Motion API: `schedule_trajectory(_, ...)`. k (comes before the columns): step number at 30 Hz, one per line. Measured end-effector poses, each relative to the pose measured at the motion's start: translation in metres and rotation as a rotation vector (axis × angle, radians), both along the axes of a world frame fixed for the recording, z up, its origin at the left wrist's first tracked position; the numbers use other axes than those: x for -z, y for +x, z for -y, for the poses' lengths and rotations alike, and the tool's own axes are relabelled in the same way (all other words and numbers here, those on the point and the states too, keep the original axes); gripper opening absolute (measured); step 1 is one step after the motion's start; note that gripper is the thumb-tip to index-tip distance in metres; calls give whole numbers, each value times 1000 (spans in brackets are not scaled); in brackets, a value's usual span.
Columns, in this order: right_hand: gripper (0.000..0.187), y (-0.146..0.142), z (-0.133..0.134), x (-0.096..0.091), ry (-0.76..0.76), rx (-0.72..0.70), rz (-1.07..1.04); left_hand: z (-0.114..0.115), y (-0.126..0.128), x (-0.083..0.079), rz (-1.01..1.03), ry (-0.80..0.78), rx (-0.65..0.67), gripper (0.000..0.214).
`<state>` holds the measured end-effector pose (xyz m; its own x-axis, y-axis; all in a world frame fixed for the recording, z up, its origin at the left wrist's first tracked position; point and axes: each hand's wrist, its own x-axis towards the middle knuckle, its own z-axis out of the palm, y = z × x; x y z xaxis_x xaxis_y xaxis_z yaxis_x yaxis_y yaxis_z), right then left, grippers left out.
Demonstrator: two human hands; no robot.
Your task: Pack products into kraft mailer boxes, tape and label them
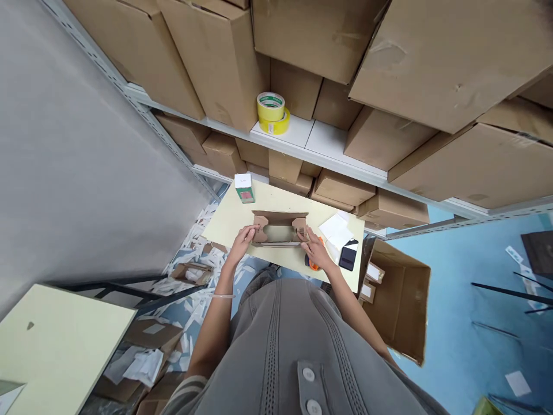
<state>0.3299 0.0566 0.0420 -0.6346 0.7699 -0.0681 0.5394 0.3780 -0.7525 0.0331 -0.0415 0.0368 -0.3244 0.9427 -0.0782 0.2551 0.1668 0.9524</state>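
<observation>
- Smooth pale-yellow worktop [276,199], matte brown cartons [302,34] shelved beyond.
- On it, an oblong cardboard box [280,217] — top open — sits between my hands.
- My left hand [241,243] touches one end; whether it pinches, I can't tell.
- My right hand [317,251], fingers loosely spread, touches the other.

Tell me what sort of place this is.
Probably a stockroom or packing area: brown cartons crowd the shelving, two stacked rolls of tape sit on it, and at a small table the left hand and right hand touch an open cardboard box.
</observation>
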Motion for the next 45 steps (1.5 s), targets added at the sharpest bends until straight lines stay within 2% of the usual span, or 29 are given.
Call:
schedule_trajectory(3,63,-6,1,4,-60,23,-30,4,-1,1,60,-5,0,52)
schedule_trajectory(8,56,-17,13,10,-61,194,-176,15,10,-1,172,67,-49,53)
schedule_trajectory(11,51,-21,19,15,-27,292,-231,16,19,0,107,82,-77,41)
schedule_trajectory(16,45,-22,17,21,-31,393,-238,3,29,10,0,75,-242,32)
schedule_trajectory(19,44,-22,14,22,-53,434,-252,-2,33,11,-50,94,-322,34)
schedule_trajectory(22,51,-22,10,19,-40,516,-235,-4,35,3,-195,117,-340,46)
schedule_trajectory(26,76,-23,2,4,58,451,-102,-7,32,-14,-386,132,-283,73)
schedule_trajectory(28,85,-25,-2,-7,105,383,-42,-9,29,-20,-434,118,-223,75)
schedule_trajectory(30,87,-28,-5,-18,132,324,7,-11,26,-24,-461,87,-165,72)
schedule_trajectory(33,82,-33,-6,-28,135,279,55,-11,24,-23,-481,45,-151,67)
schedule_trajectory(36,74,-34,1,-25,143,308,50,-8,25,-16,-455,41,-175,56)
schedule_trajectory(40,57,-31,18,-8,103,331,83,-1,30,-2,-382,33,-198,34)
schedule_trajectory(45,61,-30,38,1,13,364,113,10,36,8,-259,29,-204,35)
